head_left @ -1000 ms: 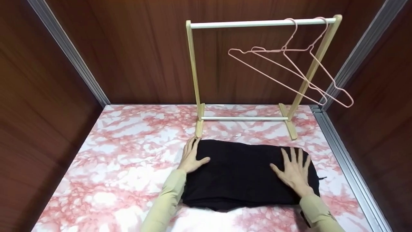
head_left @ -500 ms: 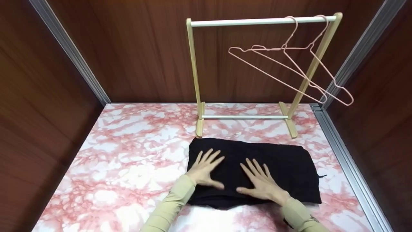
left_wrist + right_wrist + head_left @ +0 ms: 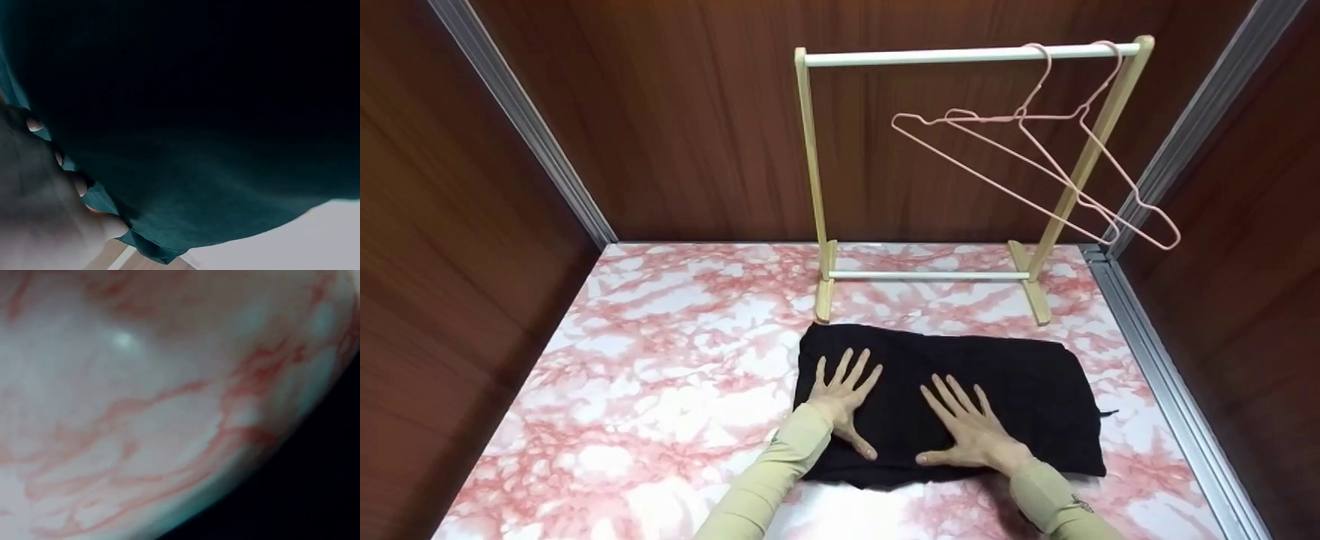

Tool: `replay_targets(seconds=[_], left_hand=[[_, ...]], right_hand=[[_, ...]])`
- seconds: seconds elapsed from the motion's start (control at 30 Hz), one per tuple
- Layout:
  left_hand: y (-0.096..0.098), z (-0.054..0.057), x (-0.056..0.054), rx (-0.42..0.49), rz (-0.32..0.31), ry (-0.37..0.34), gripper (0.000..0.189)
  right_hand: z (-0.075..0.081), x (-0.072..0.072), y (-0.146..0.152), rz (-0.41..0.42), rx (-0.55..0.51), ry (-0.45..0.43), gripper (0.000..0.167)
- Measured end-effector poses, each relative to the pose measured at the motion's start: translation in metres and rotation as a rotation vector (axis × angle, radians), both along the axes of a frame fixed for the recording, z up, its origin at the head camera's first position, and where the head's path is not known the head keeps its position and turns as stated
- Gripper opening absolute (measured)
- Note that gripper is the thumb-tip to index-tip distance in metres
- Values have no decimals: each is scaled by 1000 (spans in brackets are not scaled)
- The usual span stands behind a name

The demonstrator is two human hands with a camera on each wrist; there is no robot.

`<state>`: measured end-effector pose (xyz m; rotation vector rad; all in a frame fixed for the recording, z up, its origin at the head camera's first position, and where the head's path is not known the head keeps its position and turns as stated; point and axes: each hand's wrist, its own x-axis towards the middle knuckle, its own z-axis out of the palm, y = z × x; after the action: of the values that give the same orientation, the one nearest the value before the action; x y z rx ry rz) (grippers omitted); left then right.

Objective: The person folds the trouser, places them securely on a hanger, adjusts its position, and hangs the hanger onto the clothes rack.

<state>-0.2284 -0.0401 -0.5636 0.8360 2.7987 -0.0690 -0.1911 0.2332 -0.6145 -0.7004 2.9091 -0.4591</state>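
A folded black garment (image 3: 1020, 375) lies as a wide bundle on the patterned table. My left hand (image 3: 838, 401) rests flat on its left part, fingers spread toward the back, thumb near the front edge. To the right, my right hand (image 3: 975, 431) presses on the middle of the cloth, with spread fingers and the thumb pointing left. Neither hand grips it. A thin dark strip (image 3: 1108, 412) sticks out at the bundle's right side. In the left wrist view, dark cloth (image 3: 169, 169) fills most of the picture, with fingertips along the left. The right wrist view mostly shows tabletop.
Behind the bundle stands a wooden clothes rack (image 3: 810, 157) with white bars. Two pink hangers (image 3: 1039, 82) hang at the right end of its top bar. Dark wood panels (image 3: 697, 120) enclose the red-and-white table (image 3: 660, 360), and a metal rail (image 3: 1166, 397) runs along the right.
Both hands have moved inward from the garment's left and right ends, toward its middle and front. The left thumb has since shifted nearer the front edge. The garment stays in place.
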Motion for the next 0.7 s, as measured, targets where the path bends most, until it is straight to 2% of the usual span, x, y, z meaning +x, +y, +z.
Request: replay_targets(seconds=[0.1,0.2,0.33,0.4,0.47,0.53,0.7], left_hand=[[1,4,-6,33,11,-18,139],[1,7,-16,114,36,-28,124],[2,9,-31,200,70,-40,100],[3,9,-37,213,78,-46,92],[4,8,-43,214,86,-45,89],[5,6,-46,213,96,-43,90],[10,-3,-51,203,113,-23,99]], right_hand=[[7,0,0,20,-23,-40,119],[17,-1,-1,34,-56,-32,113],[25,-9,-1,-12,-66,78,102],[27,-16,0,-62,-67,132,99],[28,-23,1,-117,-70,149,100],[28,-30,3,-177,-50,116,105],[27,-39,11,-288,45,-35,114]])
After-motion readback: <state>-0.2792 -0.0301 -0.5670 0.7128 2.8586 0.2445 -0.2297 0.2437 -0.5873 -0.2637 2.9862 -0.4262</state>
